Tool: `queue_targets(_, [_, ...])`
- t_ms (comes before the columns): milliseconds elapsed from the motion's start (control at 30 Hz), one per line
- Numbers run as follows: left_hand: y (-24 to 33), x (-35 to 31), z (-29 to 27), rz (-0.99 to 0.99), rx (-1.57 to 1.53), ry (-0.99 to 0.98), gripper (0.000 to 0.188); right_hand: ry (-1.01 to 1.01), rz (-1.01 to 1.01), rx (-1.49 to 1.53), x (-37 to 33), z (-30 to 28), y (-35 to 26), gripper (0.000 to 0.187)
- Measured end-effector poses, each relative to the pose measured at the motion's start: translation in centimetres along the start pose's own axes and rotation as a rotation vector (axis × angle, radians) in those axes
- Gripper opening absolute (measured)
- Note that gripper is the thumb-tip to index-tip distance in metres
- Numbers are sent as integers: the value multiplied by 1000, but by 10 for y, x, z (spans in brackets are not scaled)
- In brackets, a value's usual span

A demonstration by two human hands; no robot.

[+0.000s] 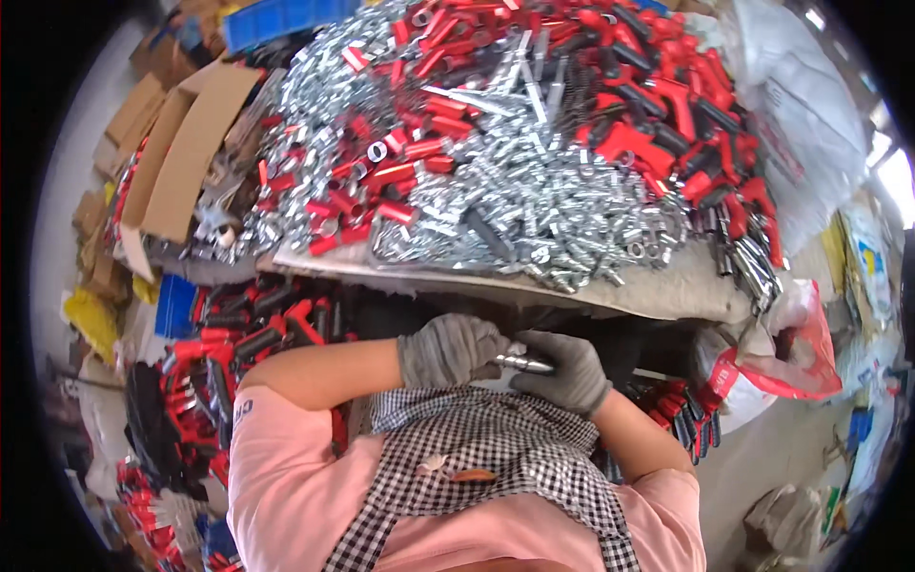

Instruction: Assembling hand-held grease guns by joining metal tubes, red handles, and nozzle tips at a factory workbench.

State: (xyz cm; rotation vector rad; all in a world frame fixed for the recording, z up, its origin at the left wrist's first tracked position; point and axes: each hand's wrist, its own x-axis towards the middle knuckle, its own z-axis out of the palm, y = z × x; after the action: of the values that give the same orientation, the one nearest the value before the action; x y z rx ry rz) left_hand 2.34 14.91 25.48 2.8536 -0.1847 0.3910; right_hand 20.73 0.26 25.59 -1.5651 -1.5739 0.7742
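Note:
In front of my apron, both hands wear grey knit gloves and meet around a short shiny metal cylinder. My right hand is closed around it, with the thumb above and the fingers below. My left hand is closed at the cylinder's left end, its fingertips touching that end; whether they grip a second part is hidden. Just beyond my hands, the worktable bears a big heap of small silvery metal parts, with red tubes mixed in and red-and-black handles at the right.
More red-and-black handles are piled left of my arm, and others lie to the right. An open cardboard box stands on the left. A blue bin is at the back. Plastic bags and a red-and-white bag lie on the right.

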Motion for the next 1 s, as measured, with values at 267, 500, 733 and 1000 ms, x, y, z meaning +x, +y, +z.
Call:
queue_targets(267, [-11,35,2,182,8,-45,39,-52,117,209,-3,-13,18,62])
queue_targets(500, [-23,112,-9,211,-6,-322,55,214,201,590,-34,-32,45,42])
queue_targets(733, [-40,286,36,95,-247,6,65,706,274,659,-91,-88,79,39])
queue_targets(1000, [34,487,139,226,346,-163,54,709,254,584,-128,-92,83,38])
